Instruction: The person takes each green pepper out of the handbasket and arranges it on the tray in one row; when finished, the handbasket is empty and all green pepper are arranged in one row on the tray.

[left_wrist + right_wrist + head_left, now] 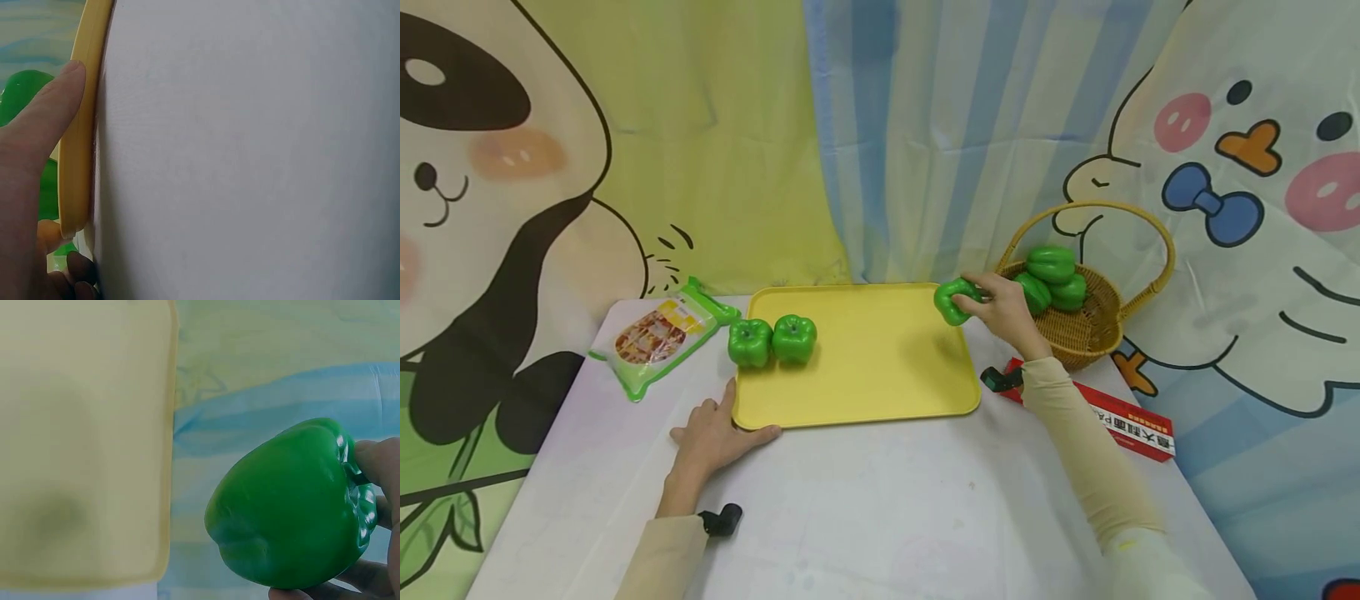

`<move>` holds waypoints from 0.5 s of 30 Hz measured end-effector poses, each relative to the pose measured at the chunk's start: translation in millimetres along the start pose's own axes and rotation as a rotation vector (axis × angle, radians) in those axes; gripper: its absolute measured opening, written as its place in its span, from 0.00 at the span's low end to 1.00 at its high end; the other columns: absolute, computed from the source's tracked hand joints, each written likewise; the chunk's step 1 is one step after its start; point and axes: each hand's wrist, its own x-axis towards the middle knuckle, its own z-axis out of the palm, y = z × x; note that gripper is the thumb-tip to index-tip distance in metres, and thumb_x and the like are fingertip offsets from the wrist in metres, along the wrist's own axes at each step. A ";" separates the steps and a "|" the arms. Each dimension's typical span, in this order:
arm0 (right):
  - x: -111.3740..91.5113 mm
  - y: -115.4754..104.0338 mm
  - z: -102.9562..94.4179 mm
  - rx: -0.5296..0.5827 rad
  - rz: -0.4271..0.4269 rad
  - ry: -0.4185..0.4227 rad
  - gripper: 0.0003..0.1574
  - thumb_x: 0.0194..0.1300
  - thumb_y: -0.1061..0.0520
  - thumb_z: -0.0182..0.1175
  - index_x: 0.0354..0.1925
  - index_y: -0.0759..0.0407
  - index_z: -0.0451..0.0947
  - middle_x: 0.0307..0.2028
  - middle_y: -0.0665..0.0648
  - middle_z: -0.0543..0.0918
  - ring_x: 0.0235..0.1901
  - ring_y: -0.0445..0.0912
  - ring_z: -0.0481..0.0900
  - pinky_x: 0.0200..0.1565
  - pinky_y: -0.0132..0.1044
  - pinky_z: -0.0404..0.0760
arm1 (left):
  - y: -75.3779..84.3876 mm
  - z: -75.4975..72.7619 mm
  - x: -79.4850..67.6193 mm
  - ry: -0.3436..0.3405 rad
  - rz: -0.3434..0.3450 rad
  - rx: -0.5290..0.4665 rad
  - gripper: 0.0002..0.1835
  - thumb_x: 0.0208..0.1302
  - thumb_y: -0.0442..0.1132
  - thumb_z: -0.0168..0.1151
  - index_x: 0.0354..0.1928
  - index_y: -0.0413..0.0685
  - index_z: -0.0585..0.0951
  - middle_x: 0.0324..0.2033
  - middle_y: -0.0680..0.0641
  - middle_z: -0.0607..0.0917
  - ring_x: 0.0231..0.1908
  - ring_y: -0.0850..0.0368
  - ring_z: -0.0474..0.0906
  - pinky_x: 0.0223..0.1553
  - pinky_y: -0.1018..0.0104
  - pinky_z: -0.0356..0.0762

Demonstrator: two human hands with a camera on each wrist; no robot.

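My right hand point(1002, 310) holds a green bell pepper point(956, 301) above the right edge of a yellow tray point(865, 350). In the right wrist view the thumb and fingers grip this bell pepper point(287, 506) at its stem end and underneath. Two more green bell peppers point(750, 342) sit side by side at the tray's left end. With spread fingers, my left hand point(711, 437) rests at the tray's front left corner. The left wrist view has its thumb against the tray's side wall point(80, 169).
A wicker basket point(1078, 337) with several green bell peppers point(1051, 265) stands on the right, its tall handle arched over it. Before it lies a red box point(1138, 429), partly behind the right forearm. A green-edged food bag point(658, 333) lies left of the tray. Printed curtains hang behind.
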 end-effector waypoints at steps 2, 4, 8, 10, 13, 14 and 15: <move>2.4 -5.4 9.6 0.024 -0.020 -0.010 0.28 0.66 0.50 0.68 0.60 0.61 0.80 0.52 0.66 0.86 0.47 0.59 0.86 0.48 0.52 0.86 | -0.9 0.8 -0.4 0.000 0.000 -0.004 0.75 0.42 0.87 0.57 0.80 0.43 0.44 0.55 0.25 0.73 0.54 0.29 0.70 0.47 0.22 0.60; 4.0 -11.0 18.9 0.050 -0.020 -0.029 0.28 0.66 0.50 0.68 0.60 0.62 0.80 0.53 0.66 0.85 0.48 0.59 0.87 0.48 0.51 0.86 | -1.0 1.5 -0.7 -0.001 0.000 -0.008 0.75 0.42 0.87 0.57 0.80 0.43 0.44 0.55 0.26 0.72 0.54 0.29 0.70 0.48 0.22 0.59; 5.8 -20.2 37.1 0.102 0.032 -0.091 0.31 0.68 0.48 0.66 0.64 0.61 0.77 0.55 0.67 0.84 0.51 0.60 0.86 0.50 0.50 0.86 | -0.3 2.5 -0.8 0.009 0.003 -0.009 0.75 0.42 0.87 0.57 0.80 0.43 0.44 0.54 0.26 0.73 0.53 0.30 0.70 0.48 0.22 0.60; 7.0 -25.1 45.3 0.139 0.058 -0.126 0.33 0.68 0.48 0.66 0.66 0.60 0.75 0.56 0.67 0.83 0.52 0.61 0.85 0.51 0.50 0.86 | 0.1 2.4 -0.9 0.012 0.006 -0.010 0.74 0.42 0.86 0.58 0.80 0.43 0.45 0.53 0.26 0.73 0.53 0.30 0.70 0.47 0.23 0.60; 9.3 -32.8 57.6 0.177 0.076 -0.159 0.32 0.68 0.48 0.66 0.65 0.61 0.76 0.56 0.67 0.83 0.52 0.60 0.86 0.51 0.49 0.86 | 0.2 1.8 -0.9 0.015 0.004 -0.006 0.74 0.42 0.86 0.58 0.80 0.43 0.45 0.53 0.26 0.73 0.53 0.30 0.71 0.47 0.23 0.60; 10.4 -34.8 62.2 0.181 0.071 -0.164 0.32 0.68 0.48 0.66 0.64 0.61 0.77 0.56 0.67 0.84 0.50 0.60 0.87 0.50 0.48 0.86 | 0.0 1.7 -0.8 0.014 0.004 -0.005 0.74 0.43 0.86 0.58 0.80 0.43 0.45 0.53 0.26 0.73 0.52 0.30 0.70 0.47 0.23 0.60; 11.2 -36.8 66.8 0.190 0.071 -0.176 0.31 0.67 0.49 0.67 0.64 0.61 0.77 0.56 0.67 0.84 0.49 0.59 0.87 0.49 0.47 0.87 | -0.4 1.3 -0.7 0.014 0.001 -0.003 0.74 0.42 0.86 0.58 0.80 0.43 0.45 0.52 0.26 0.73 0.52 0.30 0.71 0.47 0.24 0.61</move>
